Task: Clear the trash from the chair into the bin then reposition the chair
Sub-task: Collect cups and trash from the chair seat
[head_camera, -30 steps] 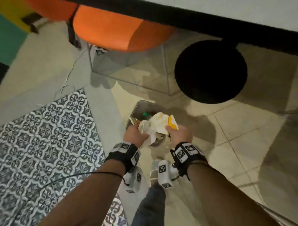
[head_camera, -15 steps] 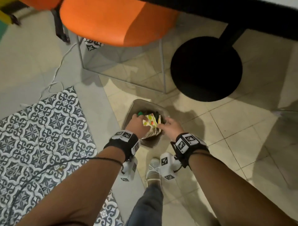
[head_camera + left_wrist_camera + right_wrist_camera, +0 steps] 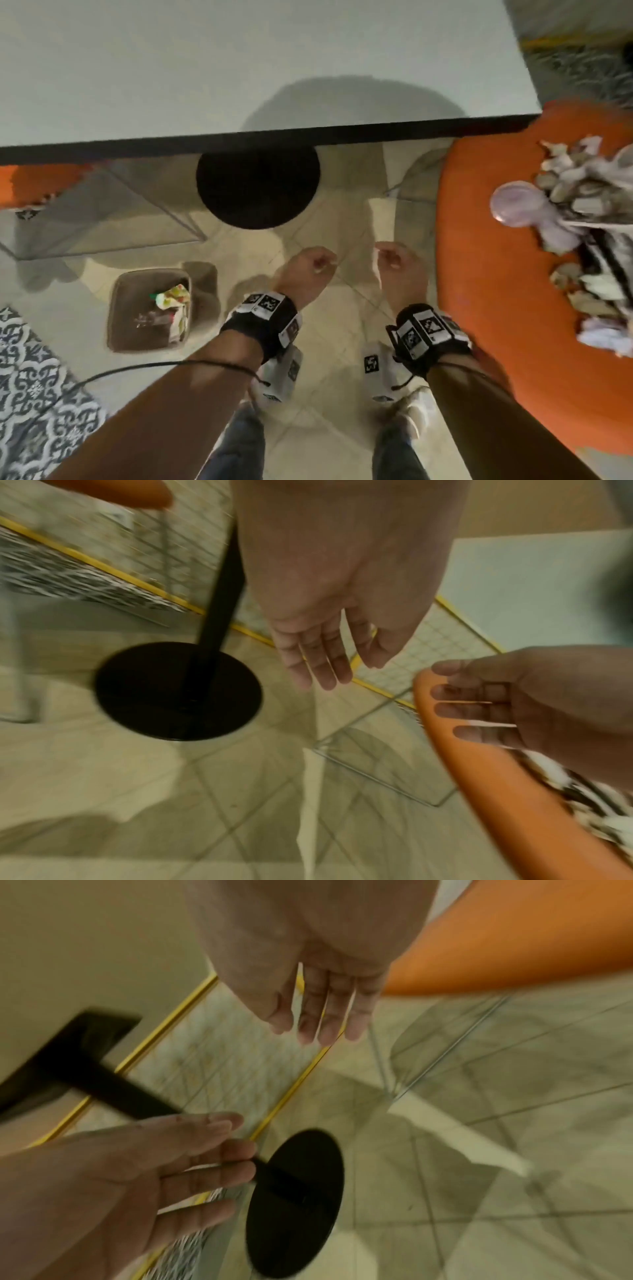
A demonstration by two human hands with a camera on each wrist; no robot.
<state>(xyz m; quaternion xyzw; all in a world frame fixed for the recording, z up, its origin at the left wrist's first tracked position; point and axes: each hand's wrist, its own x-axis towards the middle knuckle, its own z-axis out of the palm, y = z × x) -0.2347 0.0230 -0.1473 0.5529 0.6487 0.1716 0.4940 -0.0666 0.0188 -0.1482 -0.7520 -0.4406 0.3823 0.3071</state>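
Observation:
The brown bin [image 3: 114, 308] stands on the floor at the left, with a colourful wrapper [image 3: 173, 295] and other trash inside. At the right is the orange chair [image 3: 507, 308]; a heap of crumpled paper and wrappers [image 3: 589, 240] with a clear plastic lid [image 3: 513, 204] lies on its seat. My left hand [image 3: 315, 263] and right hand [image 3: 394, 260] hang empty between bin and chair, above the tiles. The wrist views show the left hand's fingers [image 3: 318, 666] and the right hand's fingers [image 3: 325, 1015] loosely extended, holding nothing. The chair's rim [image 3: 507, 804] lies just beside my right hand.
A white table [image 3: 239, 68] with a dark edge spans the top, above its black round base [image 3: 257, 185]. A second orange chair [image 3: 30, 183] with wire legs stands far left. A patterned rug [image 3: 30, 394] lies at lower left. My feet stand below the hands.
Both hands have let go of the wrappers into the bin and lifted away empty. The view has swung right, bringing the chair with trash into sight.

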